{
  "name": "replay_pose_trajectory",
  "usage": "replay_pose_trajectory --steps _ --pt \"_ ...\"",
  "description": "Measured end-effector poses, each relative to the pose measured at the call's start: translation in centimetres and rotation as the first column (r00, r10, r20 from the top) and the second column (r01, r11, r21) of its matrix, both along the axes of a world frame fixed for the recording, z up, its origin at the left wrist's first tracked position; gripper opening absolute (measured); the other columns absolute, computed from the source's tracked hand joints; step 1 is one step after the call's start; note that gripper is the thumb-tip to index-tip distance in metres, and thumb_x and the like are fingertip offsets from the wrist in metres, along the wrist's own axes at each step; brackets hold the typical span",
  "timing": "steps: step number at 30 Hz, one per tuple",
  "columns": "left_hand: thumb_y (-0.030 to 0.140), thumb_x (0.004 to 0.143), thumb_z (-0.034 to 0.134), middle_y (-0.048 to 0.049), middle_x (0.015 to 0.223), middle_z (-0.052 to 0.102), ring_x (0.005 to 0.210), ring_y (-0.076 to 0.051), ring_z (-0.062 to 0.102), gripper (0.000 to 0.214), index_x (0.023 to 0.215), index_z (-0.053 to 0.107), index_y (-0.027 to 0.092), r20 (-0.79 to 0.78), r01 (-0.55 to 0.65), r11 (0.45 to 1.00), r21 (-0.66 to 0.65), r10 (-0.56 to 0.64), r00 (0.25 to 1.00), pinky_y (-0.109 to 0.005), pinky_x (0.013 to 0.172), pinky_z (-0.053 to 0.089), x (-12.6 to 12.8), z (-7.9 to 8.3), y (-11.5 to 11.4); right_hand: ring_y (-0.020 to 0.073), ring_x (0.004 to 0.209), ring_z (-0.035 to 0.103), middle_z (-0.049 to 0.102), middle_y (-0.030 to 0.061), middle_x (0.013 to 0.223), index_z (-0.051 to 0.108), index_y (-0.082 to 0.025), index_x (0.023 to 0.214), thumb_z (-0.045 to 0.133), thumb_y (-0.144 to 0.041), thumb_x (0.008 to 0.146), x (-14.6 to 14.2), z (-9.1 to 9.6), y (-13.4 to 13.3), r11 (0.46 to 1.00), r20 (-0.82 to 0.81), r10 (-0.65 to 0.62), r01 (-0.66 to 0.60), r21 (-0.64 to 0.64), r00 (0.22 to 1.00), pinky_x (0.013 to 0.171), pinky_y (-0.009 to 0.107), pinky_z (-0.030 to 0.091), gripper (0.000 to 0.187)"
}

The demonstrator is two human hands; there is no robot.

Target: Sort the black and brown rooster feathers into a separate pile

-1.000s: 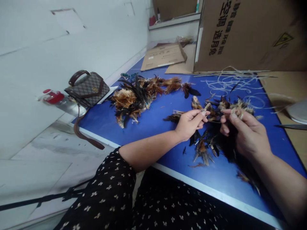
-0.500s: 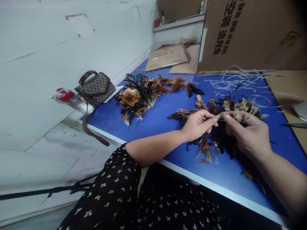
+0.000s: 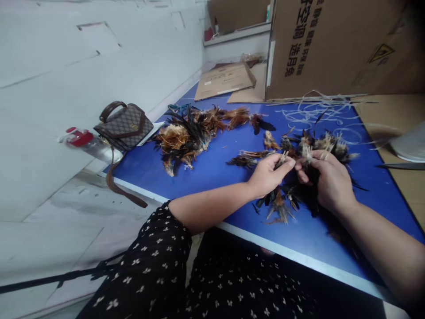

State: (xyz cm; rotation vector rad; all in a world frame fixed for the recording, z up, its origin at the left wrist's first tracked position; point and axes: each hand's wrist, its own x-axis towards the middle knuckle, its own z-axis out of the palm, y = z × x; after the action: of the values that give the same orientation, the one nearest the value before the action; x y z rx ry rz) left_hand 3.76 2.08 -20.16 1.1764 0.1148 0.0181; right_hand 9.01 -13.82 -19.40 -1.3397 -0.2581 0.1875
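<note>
Over the blue table (image 3: 202,186), my left hand (image 3: 267,175) is closed, thumb against fingers, on a few feathers (image 3: 284,156) whose pale quill ends poke up. My right hand (image 3: 335,181) is closed around a bunch of feathers (image 3: 307,153); light quills stick out above the thumb and dark plumes hang beneath the palm. The two hands are a little apart. Behind them lies a pile of dark and pale feathers (image 3: 345,144). Loose brown and grey feathers (image 3: 280,208) rest on the table in front of the left hand.
A larger heap of brown and black feathers (image 3: 174,137) lies to the left. White plastic strips (image 3: 308,108) tangle at the back before a big cardboard box (image 3: 335,53). A handbag (image 3: 128,126) and bottle (image 3: 89,144) stand at the left edge. A dark pointed blade (image 3: 401,166) lies right.
My hands, fingertips meeting over a thin pale piece before, have drawn slightly apart. Quill ends now show upright at my left thumb. The whole view has shifted a little.
</note>
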Motion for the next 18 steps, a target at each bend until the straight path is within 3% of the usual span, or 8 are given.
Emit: replay_pose_trajectory --steps 4,7,12,18 --pt "0.05 0.086 0.094 0.0044 0.081 0.065 0.055 -0.001 0.034 0.052 0.122 0.077 0.017 0.099 0.076 0.997 -0.007 -0.075 0.992 -0.023 0.053 0.022 0.1 -0.2 0.2 0.0144 0.055 0.055 0.065 -0.0008 0.072 0.064 -0.023 0.099 0.092 -0.05 0.085 -0.4 -0.3 0.0 0.999 0.061 0.021 -0.018 -0.043 0.998 0.048 0.023 0.041 0.042" --pt "0.057 0.082 0.096 0.0078 0.069 0.053 0.054 -0.003 0.031 0.061 0.128 0.079 0.019 0.102 0.121 0.993 0.0 -0.12 0.987 -0.024 0.052 0.017 0.0 -0.3 0.2 0.0149 0.058 0.054 0.061 -0.0025 0.07 0.065 -0.024 0.103 0.099 -0.066 0.084 -0.7 -0.6 0.0 0.998 0.135 0.03 -0.021 -0.064 0.99 0.053 0.025 0.047 0.057" --pt "0.057 0.085 0.094 0.0118 0.06 0.03 0.052 -0.003 0.022 0.046 0.103 0.078 0.017 0.068 0.097 0.992 -0.083 -0.092 0.993 -0.024 0.051 0.013 0.0 0.1 0.0 0.0166 0.064 0.055 0.063 -0.001 0.073 0.065 -0.025 0.105 0.095 -0.071 0.089 -0.9 -1.0 0.1 0.994 0.214 0.062 -0.041 -0.101 0.975 0.058 0.027 0.05 0.057" --pt "0.048 0.089 0.093 0.0114 0.063 0.028 0.052 -0.002 0.023 0.04 0.087 0.068 0.017 0.004 0.05 0.99 -0.129 -0.05 0.999 -0.021 0.052 0.014 0.1 0.5 0.2 0.0177 0.067 0.056 0.064 -0.0001 0.075 0.067 -0.026 0.103 0.092 -0.071 0.093 -0.8 -1.4 -0.2 0.987 0.227 0.077 -0.042 -0.156 0.971 0.061 0.028 0.05 0.053"
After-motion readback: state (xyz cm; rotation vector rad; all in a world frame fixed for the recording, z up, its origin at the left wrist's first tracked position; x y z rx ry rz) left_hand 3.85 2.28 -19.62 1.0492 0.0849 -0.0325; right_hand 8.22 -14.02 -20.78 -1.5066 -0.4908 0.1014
